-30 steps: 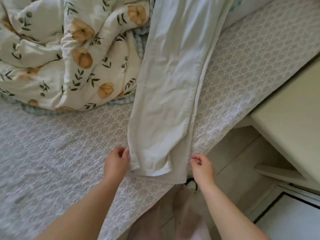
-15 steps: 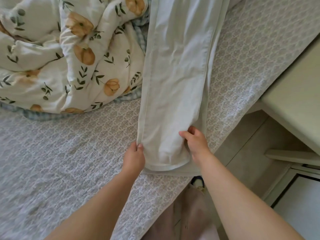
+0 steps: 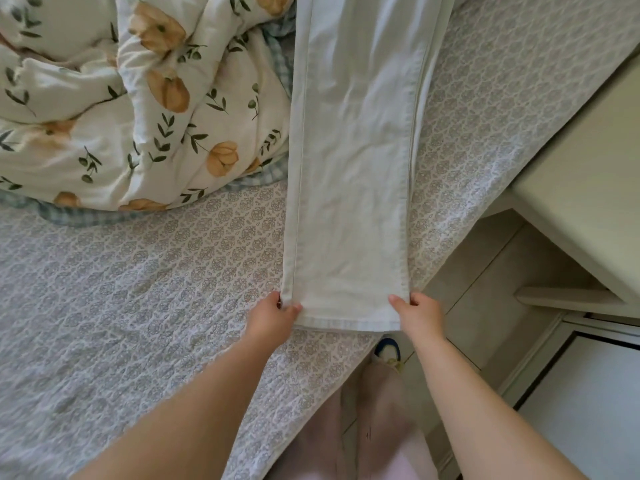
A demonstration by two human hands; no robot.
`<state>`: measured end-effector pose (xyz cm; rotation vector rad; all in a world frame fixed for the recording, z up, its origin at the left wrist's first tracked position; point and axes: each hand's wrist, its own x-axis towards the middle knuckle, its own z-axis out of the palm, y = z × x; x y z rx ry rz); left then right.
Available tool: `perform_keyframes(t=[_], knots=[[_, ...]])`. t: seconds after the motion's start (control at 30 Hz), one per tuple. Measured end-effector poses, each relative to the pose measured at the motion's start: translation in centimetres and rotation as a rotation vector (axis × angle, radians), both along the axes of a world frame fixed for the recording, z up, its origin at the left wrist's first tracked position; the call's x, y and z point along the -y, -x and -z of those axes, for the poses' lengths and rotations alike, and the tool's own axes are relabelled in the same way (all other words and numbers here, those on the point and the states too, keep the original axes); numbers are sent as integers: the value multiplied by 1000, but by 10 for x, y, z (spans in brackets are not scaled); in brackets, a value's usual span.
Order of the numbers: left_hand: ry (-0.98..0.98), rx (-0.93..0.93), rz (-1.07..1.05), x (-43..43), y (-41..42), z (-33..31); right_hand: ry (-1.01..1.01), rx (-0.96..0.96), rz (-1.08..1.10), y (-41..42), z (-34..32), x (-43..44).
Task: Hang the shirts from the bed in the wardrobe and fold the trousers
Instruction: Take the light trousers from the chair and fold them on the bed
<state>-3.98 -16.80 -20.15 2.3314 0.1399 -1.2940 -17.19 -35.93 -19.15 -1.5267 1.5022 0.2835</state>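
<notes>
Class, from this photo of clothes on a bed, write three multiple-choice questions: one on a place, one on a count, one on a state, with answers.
1. Where does the floral duvet lie relative to the trousers?
A. left of them
B. right of them
C. spread over them

2. How many hands pinch the trousers' hem?
A. none
B. one
C. two

3. How do the trousers lie?
A. in a crumpled heap
B. stretched out flat on the bed
C. on a hanger

Answers: 1 A, the duvet is bunched at the picture's left; 2 C, the left hand and right hand each pinch a hem corner; 3 B, the legs run smooth and straight up the bed.
</notes>
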Motion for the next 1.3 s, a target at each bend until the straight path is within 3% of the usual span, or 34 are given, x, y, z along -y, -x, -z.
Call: perform_keyframes(t=[0.2,0.37,0.5,0.6,0.8,0.97,1.07,1.2,1.3], knots=[[96,106,-62,-10,16,-3,425,40,-187,15,-3,-12],[-3,170,-120,-13,18,-1,206,-171,-155,23,9,-13],[65,263,-240,-10,13,1,129,-23,-4,18,11,-9],[155,205,-237,-2,10,-1,-33,53,47,17,10,-5],[227,-19,-61,-7,15,-4,-132,-152,-122,20,6,-4],[198,-64,14,-9,11,-3,-15,-165,-98,11,2,-4],[177,-8,110,-12,9,-1,139,-198,-274,8,-5,-10],[148,-5,51,-13,6,-2,184,-185,-458,13,-1,-8],[122,65,281,-16,5,-4,229,-103,-479,29,1,-2]])
